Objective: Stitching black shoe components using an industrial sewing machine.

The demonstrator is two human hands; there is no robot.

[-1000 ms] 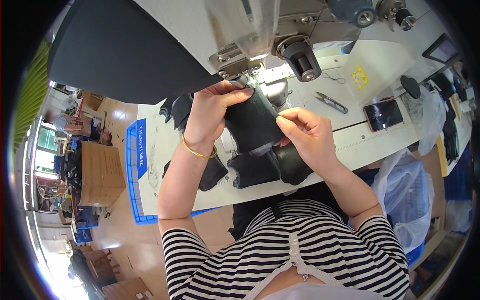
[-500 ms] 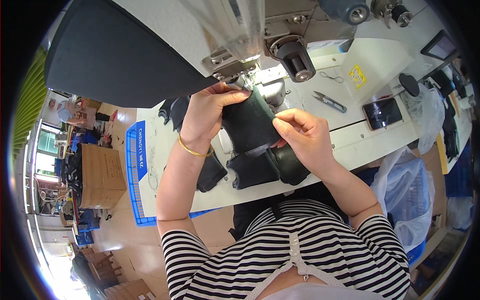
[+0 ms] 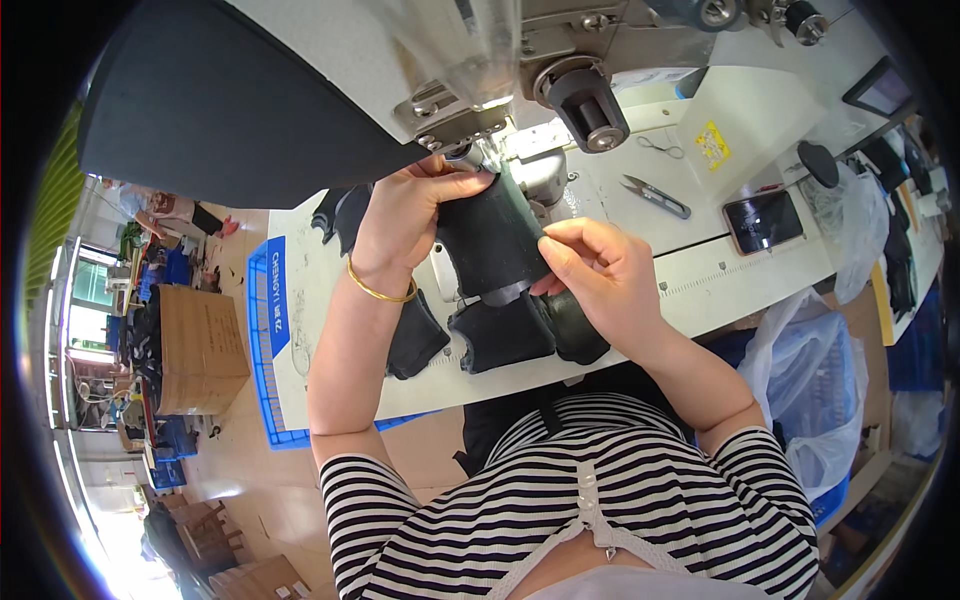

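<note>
A black fabric piece (image 3: 490,240) is pinched in both my hands, its upper edge up against the needle area of the sewing machine (image 3: 455,120). My left hand (image 3: 405,215) has its thumb and fingers closed on the upper left corner, close beside the presser foot. On the piece's right edge, lower down, my right hand (image 3: 605,275) pinches the cloth between thumb and fingers. Below it on the table lie more dark cut pieces (image 3: 505,335), partly covered by the held one. Another piece (image 3: 418,338) lies under my left wrist.
Thread snips (image 3: 657,197) and a phone (image 3: 763,222) lie on the white table (image 3: 690,283) to the right. A blue basket (image 3: 262,370) stands at the table's left edge. At the right is a plastic-lined bin (image 3: 815,400). Cardboard boxes (image 3: 203,350) stand on the floor at left.
The whole view has shifted slightly. Both hands keep their hold on the black fabric piece, which stays at the needle area with hardly any visible change.
</note>
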